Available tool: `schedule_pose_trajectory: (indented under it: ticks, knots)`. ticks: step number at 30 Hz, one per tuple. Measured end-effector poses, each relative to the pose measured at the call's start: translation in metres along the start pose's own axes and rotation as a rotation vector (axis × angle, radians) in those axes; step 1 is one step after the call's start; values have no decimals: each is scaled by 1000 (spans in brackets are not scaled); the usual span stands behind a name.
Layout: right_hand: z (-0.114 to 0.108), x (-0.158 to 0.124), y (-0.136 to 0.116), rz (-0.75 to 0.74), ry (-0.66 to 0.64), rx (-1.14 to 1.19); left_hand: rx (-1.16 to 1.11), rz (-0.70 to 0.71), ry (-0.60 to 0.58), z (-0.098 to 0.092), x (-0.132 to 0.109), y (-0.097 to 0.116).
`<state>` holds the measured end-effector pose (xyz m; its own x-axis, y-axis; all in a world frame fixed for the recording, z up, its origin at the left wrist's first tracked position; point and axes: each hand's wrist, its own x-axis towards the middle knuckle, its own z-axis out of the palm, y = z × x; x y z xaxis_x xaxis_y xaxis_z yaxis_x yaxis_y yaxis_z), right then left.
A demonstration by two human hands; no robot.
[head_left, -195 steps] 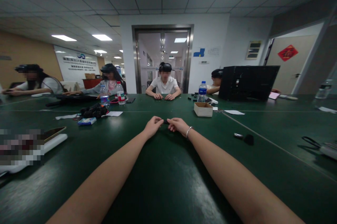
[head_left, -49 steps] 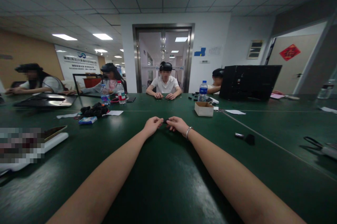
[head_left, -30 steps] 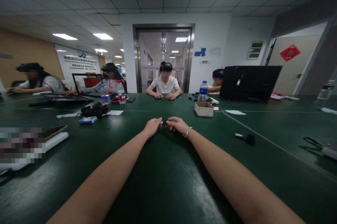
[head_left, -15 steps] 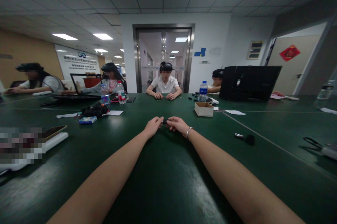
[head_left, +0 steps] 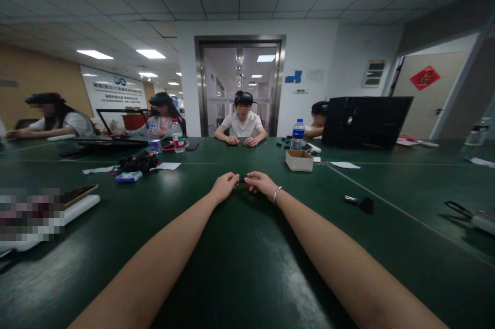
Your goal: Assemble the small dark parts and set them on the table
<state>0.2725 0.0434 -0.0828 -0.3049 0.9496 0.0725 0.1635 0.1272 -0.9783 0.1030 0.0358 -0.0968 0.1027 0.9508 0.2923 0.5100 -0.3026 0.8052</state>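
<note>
Between the fingertips of both hands is a small black object [head_left: 242,179], too small to identify, held just above the green table [head_left: 216,267]. My left hand [head_left: 225,187] pinches its left end, with the fingers closed. From the other side my right hand [head_left: 261,184], with a silver bracelet [head_left: 277,194] at the wrist, grips its right end between thumb and fingers. Most of the object is hidden by the fingers. To the right of my right forearm lies a makeup brush [head_left: 359,203] with dark bristles and a shiny handle.
An open cardboard box [head_left: 299,161] and a water bottle [head_left: 298,134] stand beyond my right hand. At left are a blue-and-white packet [head_left: 129,177], black cables [head_left: 139,162] and two bottles. A black monitor [head_left: 367,121] stands at right. Several people sit around the table.
My hands stay in nearly the same place, and slightly more of the black object shows between the fingers. At far left, the laptop's screen edge has tilted lower.
</note>
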Motion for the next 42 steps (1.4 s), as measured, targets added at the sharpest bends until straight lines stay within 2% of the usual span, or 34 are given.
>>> schedule_pose_trajectory:
  ticks: [5,9,12,19,25,32,42]
  knots:
    - [0,1,1,-8,-12,-13,69,-37,11,-1,0,-1]
    - [0,0,0,-8,4,10,-9,6,9,1,0,-2]
    - [0,-1,-1,-4,2,3,24,22,0,1,0,-2]
    - [0,-1,-1,-2,-9,-3,62,-36,32,-1,-1,0]
    - [-1,1,1,-5,1,25,33,66,14,1,-3,-3]
    - [0,0,0,-10,-8,-7,96,46,11,-1,-4,2]
    - [-2,3,4,-15,-1,8,-63,34,-18,2,-1,-4]
